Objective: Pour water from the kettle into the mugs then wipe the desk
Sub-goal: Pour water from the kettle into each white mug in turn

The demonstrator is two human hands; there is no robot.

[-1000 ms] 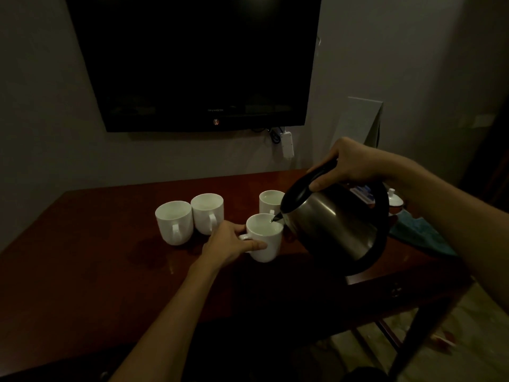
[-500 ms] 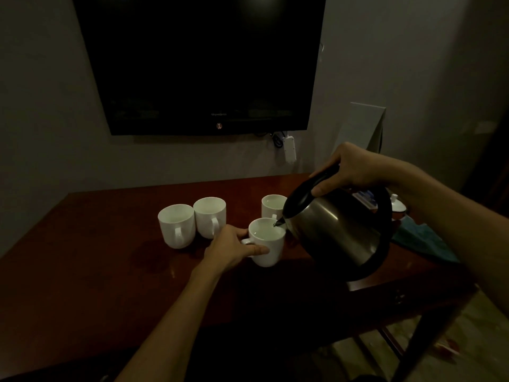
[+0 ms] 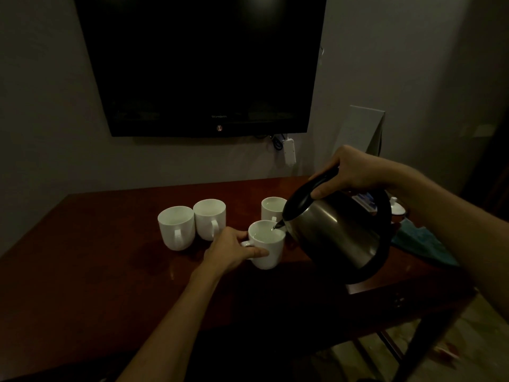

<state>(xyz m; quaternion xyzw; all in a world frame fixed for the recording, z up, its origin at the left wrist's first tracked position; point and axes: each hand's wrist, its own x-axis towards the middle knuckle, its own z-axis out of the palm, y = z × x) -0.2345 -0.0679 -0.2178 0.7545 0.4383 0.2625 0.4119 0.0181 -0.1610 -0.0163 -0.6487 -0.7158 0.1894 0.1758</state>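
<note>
Little has moved; kettle [image 3: 336,232] pours beneath Skyworth TV [image 3: 203,64].

Dim room. Right hand [image 3: 358,172] grips black handle of steel kettle [image 3: 338,235], tilted w/ spout over front mug [image 3: 267,245]; thin stream runs into it. Left hand [image 3: 234,250] wraps that mug's handle side, mug standing on dark red table [image 3: 96,271]. Behind front mug, 3rd mug [image 3: 271,208], partly hidden by kettle. Left of front mug, two mugs [image 3: 192,226] side by side, touching or nearly so, handles toward camera. Right of kettle, teal cloth [image 3: 421,244] on table. Black TV [image 3: 201,64] on wall above the mugs.
</note>
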